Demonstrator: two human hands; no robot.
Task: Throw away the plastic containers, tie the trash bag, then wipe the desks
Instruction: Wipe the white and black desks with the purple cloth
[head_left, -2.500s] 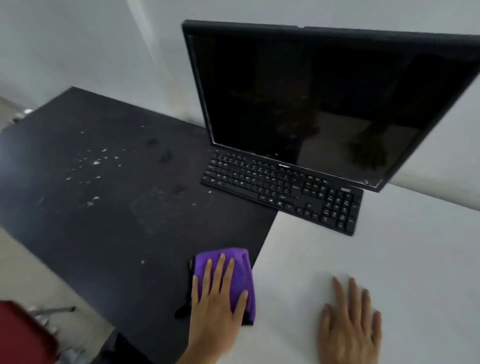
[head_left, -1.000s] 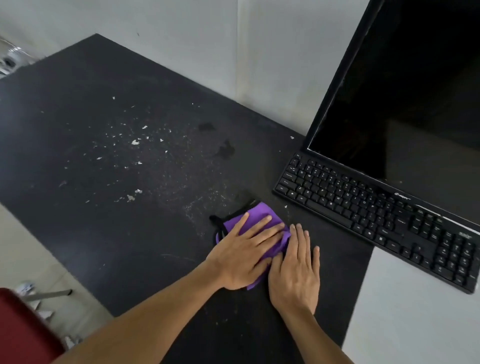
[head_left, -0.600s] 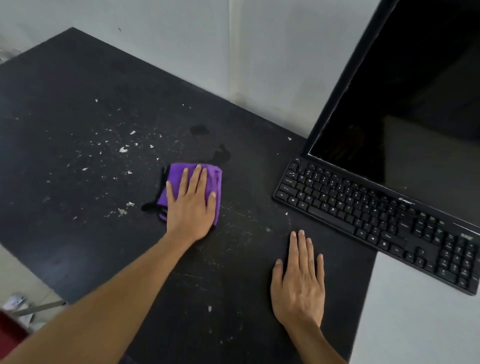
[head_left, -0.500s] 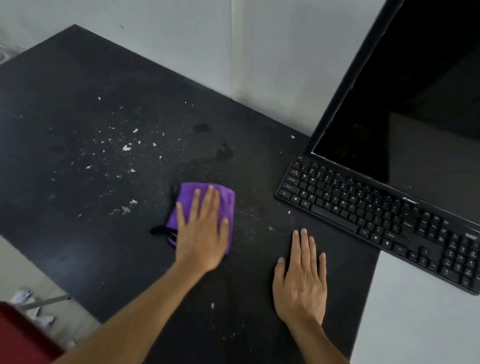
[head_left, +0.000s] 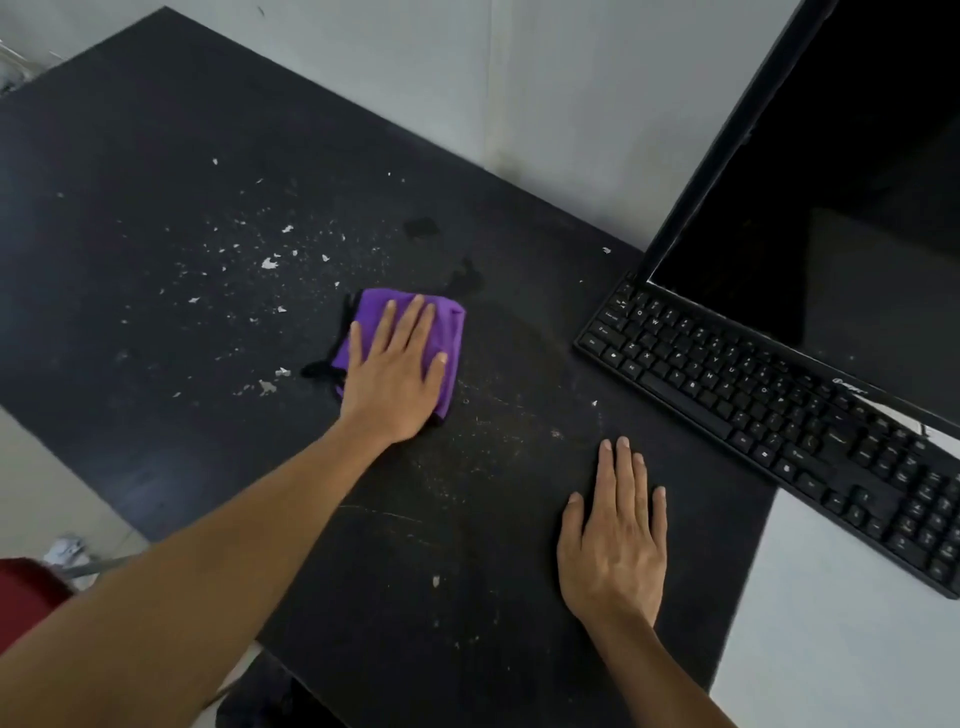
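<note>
A folded purple cloth (head_left: 447, 327) lies on the black desk (head_left: 156, 156) near its middle. My left hand (head_left: 397, 371) presses flat on the cloth with straight fingers. My right hand (head_left: 615, 540) rests flat on the bare black desk, to the right and nearer me, apart from the cloth. White crumbs and specks (head_left: 270, 262) are scattered over the desk to the left of the cloth. A white desk (head_left: 841, 649) adjoins the black one at the lower right.
A black keyboard (head_left: 779, 410) lies across the seam of both desks, with a dark monitor (head_left: 841, 197) standing behind it. A grey wall runs along the back. A red object (head_left: 26, 592) and crumpled paper (head_left: 65, 548) sit on the floor at the lower left.
My left hand has slid the purple cloth from beside my right hand out to the left and further away, then back and forth there. My right hand has stayed flat on the desk.
</note>
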